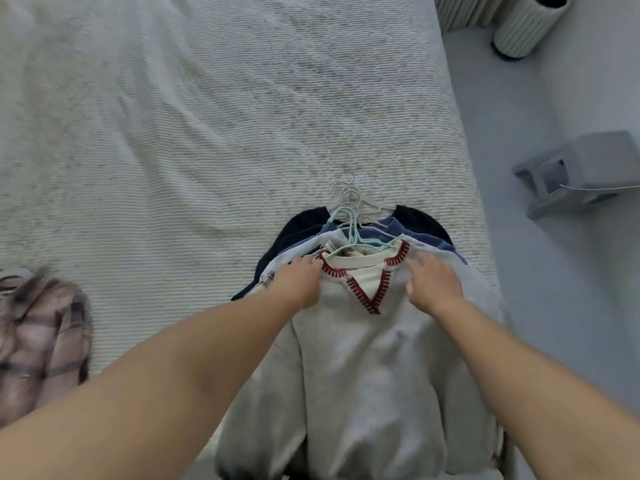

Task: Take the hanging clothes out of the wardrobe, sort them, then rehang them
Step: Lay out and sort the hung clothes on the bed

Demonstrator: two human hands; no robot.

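Several garments stacked on hangers, lying flat on bed (173, 133) near its right edge. Top item: grey sweater (363, 358) with red-stitched V-neck, over a blue layer and a dark navy one (298, 226) at the bottom. Hanger hooks (346, 195) bunched together, pointing away from the body toward the far side of the bed. Long axis of the pile running near-to-far: hems closest, and possibly hanging over the near bed edge, though not confirmed; collars and hooks farthest.

Left hand (299, 284) on the left shoulder of the sweater, fingers curled at the collar edge, seemingly pinching fabric or hanger arm; exact hold not resolvable. Right hand (433, 282) on the right shoulder, fingers spread and fairly straight, pressing flat, nothing clasped. Both grip points level with each other, either side of the neckline, hooks just beyond the fingertips and centred between the hands.

Judged step: sorting, separating the top sweater from the pile. Coming move likely a lift by the shoulders or a reach forward to the topmost hook; neither hand clearly nearer. Risk: tangled hooks dragging the lower garments along.

Plaid garment (41, 341) apart at far left of bed, blurred. Grey box (575, 171) and ribbed cylinder (526, 26) on floor at right.
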